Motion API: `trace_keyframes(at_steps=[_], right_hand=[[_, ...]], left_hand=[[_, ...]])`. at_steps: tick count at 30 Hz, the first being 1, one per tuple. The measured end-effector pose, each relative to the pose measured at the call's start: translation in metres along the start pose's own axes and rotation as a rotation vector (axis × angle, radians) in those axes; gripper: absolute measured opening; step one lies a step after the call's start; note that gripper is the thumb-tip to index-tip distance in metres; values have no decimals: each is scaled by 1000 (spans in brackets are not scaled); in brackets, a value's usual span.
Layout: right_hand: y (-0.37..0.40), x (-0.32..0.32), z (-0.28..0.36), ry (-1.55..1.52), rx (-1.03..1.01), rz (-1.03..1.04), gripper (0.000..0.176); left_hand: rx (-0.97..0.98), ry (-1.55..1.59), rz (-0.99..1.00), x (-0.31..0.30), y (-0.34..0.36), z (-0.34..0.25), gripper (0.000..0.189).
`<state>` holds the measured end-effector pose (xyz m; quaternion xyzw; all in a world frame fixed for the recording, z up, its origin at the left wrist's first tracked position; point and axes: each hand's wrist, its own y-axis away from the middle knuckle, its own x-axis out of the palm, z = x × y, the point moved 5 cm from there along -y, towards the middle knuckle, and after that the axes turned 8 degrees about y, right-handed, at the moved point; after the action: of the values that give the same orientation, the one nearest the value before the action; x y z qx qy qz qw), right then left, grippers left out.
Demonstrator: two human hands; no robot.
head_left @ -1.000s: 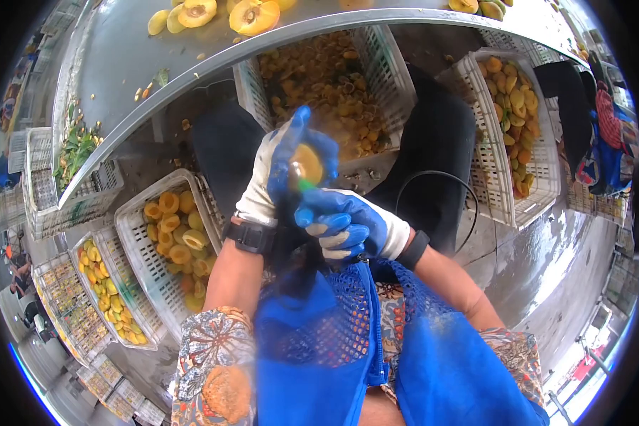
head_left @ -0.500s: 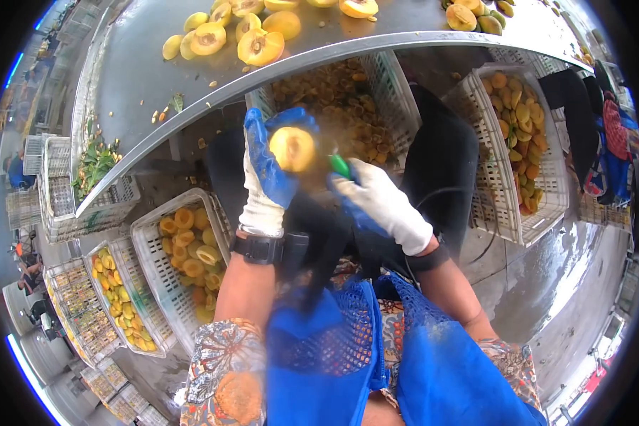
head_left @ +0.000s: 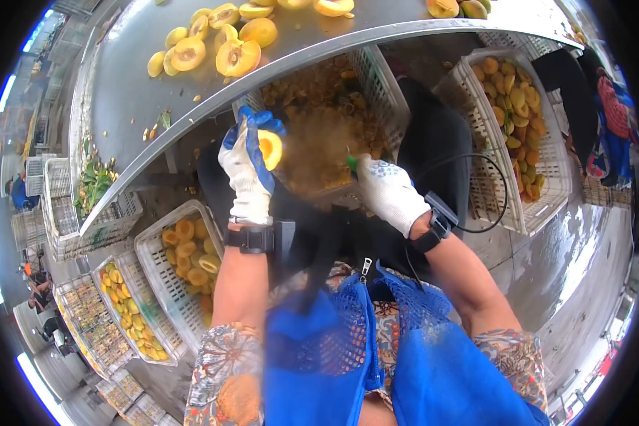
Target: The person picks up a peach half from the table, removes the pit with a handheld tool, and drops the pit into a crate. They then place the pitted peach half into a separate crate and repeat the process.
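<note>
My left hand, in a white glove with a blue coated palm, is closed around a yellow peach half, its hollowed cut face turned to the right. In my right hand, gloved the same way, is a small green-handled tool; its tip is too blurred to make out. The tool and the peach half are apart. Both hands are held over my lap, before a white crate of brownish fruit scraps below the table edge.
Cut peach halves lie on the metal table ahead, beside scattered bits and leaves. A crate of peaches stands on the right, and a crate of hollowed halves on the left. A black cable loops from my right wrist.
My hands have moved farther apart, the left one shifting left. The peach half has turned from facing me to facing right. The right hand has rolled over, its back now showing.
</note>
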<state>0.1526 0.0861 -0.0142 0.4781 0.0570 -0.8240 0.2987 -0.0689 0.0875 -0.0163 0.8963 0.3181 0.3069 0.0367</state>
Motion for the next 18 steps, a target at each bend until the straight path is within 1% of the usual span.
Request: trace_keyframes(at_steps=[1, 3, 4, 5, 7, 8, 9, 10, 11, 13, 15, 16, 17, 18], right_hand=[[1, -1, -3, -31, -13, -35, 24], [-16, -6, 7, 28, -23, -73, 25], [-18, -5, 8, -8, -21, -85, 27], [-17, 4, 6, 1, -27, -100, 28], [-17, 19, 0, 16, -66, -148, 28], [-14, 21, -3, 15, -24, -88, 28], [-12, 31, -9, 22, -66, -95, 28], [-12, 37, -10, 35, -36, -30, 27], [-11, 41, -11, 24, -53, 9, 26], [-14, 45, -9, -10, -22, 54, 25], [-16, 43, -6, -60, 15, 95, 26], [-15, 41, -4, -83, 38, 119, 27], [-13, 39, -2, -90, 40, 121, 28], [-13, 37, -1, -96, 44, 119, 30]], left_hand=[[6, -41, 21, -1, 8, -1, 32], [47, -115, 100, 10, 14, -8, 37], [275, -296, 172, 16, 22, -22, 44], [194, -224, 130, 12, 31, -33, 43], [131, -167, 82, -7, 39, -66, 45], [143, -234, 19, -21, 46, -88, 44], [152, -296, -46, -38, 54, -109, 42], [174, -344, -102, -57, 63, -128, 41], [192, -390, -158, -78, 73, -146, 40], [80, -715, -250, -125, 98, -179, 34], [-35, -1354, -351, -201, 108, -197, 31], [108, -1941, -266, -198, 111, -201, 27], [353, -2004, -256, -189, 110, -205, 30], [607, -2050, -240, -158, 103, -207, 34]])
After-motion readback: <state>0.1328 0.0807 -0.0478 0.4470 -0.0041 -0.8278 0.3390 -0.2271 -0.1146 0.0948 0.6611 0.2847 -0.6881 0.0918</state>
